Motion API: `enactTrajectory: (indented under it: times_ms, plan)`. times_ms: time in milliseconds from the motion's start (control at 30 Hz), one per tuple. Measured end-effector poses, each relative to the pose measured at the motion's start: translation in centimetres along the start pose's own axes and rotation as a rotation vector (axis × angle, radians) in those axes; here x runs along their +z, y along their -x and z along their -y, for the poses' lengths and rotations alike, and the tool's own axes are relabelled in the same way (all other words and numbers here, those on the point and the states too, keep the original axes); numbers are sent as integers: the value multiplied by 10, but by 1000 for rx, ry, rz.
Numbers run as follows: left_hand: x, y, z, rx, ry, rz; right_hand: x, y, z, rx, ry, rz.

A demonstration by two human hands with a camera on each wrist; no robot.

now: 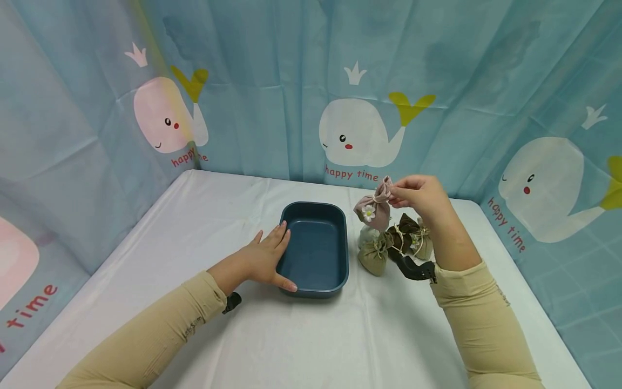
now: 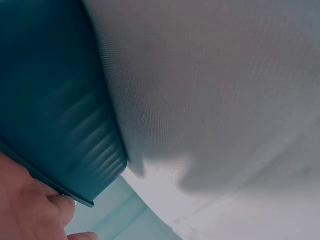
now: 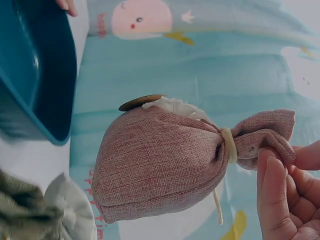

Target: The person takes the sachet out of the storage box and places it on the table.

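A dark blue rectangular box [image 1: 317, 292] stands on the white-covered table. My left hand [image 1: 264, 256] rests along its left rim, fingers spread toward the far side and thumb at the near corner. In the left wrist view, the fingers [image 2: 55, 207] lie over the edge of the box's ribbed wall [image 2: 70, 135]. Raised right of the box, a pink drawstring pouch [image 1: 376, 212] with a white flower hangs from my right hand [image 1: 421, 197]. Thumb and fingertips pinch its gathered top, above the cream cord, in the right wrist view, where the pouch [image 3: 160, 165] lies sideways.
Below the raised pouch several more small pouches sit bunched together: an olive green one [image 1: 373, 258], a dark brown one [image 1: 400, 237], and a pale one [image 3: 70, 210] partly hidden. A blue curtain with whale prints [image 1: 301, 97] hangs behind the table.
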State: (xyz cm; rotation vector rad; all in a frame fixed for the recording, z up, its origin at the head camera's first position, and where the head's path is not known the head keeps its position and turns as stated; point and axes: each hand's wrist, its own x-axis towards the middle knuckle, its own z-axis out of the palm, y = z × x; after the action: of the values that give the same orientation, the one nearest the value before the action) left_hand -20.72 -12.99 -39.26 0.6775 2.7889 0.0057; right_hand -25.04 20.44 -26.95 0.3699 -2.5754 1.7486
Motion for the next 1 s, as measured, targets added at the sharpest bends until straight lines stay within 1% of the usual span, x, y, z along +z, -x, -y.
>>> enactTrajectory:
  times_ms: [267,433,567,733,833,1000]
  plan:
    - [1,0,2,3,-7,-6,-20,16,-11,-16,-19,-72]
    - [2,-1,2,5,-6,-7,-33,26,-19,-1,27,-98]
    - [2,-1,1,6,2,-6,-41,34,-25,23,21,-110]
    - [0,1,0,10,19,-9,-45,41,-36,50,19,-118]
    - [0,2,0,20,35,-21,-46,44,-41,50,35,-115]
    - [-1,2,0,10,22,-14,-47,47,-47,43,68,-106]
